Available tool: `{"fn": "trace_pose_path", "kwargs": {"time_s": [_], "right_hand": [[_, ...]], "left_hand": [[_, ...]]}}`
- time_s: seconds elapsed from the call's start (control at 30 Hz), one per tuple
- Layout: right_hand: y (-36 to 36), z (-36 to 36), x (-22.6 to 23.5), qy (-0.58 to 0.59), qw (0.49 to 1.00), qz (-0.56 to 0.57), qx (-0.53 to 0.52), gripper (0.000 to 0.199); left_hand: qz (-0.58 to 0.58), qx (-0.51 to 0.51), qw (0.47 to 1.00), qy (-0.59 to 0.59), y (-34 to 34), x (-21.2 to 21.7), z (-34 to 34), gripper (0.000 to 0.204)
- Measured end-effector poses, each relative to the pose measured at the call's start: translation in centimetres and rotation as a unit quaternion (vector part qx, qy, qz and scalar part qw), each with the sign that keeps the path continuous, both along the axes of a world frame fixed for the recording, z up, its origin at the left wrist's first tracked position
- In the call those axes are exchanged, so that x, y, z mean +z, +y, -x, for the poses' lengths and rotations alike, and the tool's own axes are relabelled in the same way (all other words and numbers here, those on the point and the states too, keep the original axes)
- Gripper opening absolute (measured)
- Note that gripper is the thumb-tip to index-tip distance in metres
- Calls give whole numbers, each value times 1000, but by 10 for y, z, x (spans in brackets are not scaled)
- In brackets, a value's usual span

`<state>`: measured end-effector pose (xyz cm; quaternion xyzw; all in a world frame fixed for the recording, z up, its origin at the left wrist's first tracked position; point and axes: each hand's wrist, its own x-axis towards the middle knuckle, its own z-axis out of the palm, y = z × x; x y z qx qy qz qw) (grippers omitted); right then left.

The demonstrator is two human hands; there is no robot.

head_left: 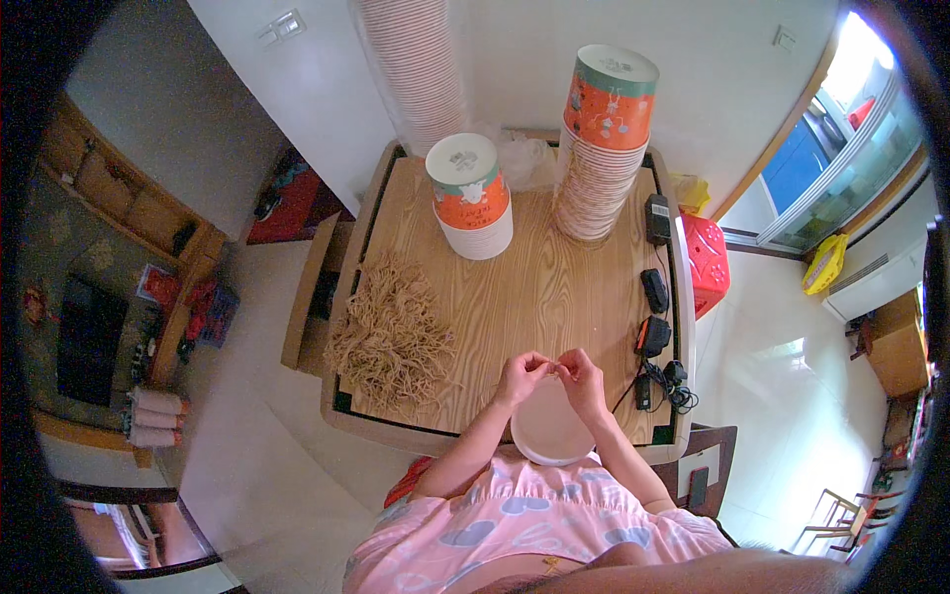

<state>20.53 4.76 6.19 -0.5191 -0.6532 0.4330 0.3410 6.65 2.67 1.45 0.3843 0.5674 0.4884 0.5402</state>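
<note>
A white paper bucket (554,426) lies against my body at the table's near edge, its pale round face showing. My left hand (522,378) and my right hand (582,380) meet at the bucket's far rim. Both pinch with thumb and fingers, the fingertips almost touching each other. What sits between them is too small to make out. To the left lies a loose heap of brown twisted paper cords (391,337). Farther back stands a short stack of upside-down orange, green and white paper buckets (470,198).
The wood-grain table (515,307) has a raised pale rim. A tall bucket stack (604,148) stands at the back right, a wrapped white stack (416,69) at the back left. Black chargers with cables (653,337) line the right edge, beside a red stool (704,262).
</note>
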Motion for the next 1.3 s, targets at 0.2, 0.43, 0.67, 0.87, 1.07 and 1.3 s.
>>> {"fn": "trace_pose_path", "kwargs": {"time_s": [0.2, 0.43, 0.67, 0.87, 1.07, 1.3], "right_hand": [[-2, 1, 7, 17, 999, -23, 31, 12], [-3, -3, 2, -45, 993, -84, 64, 14], [-4, -1, 1, -60, 993, -82, 62, 14], [-3, 0, -1, -62, 993, -90, 52, 13], [-3, -2, -4, -53, 994, -75, 57, 11], [-3, -1, -2, -12, 999, 1, 42, 9]], "left_hand": [[7, 21, 998, -60, -1, -10, 2, 3], [45, 39, 992, -116, -1, 0, 4, 4], [22, 28, 995, -89, -3, -1, 4, 5], [9, 31, 997, -69, -3, -4, 4, 4], [5, 20, 997, -76, -2, -7, 4, 5], [16, 15, 995, -99, -1, -4, 5, 5]]}}
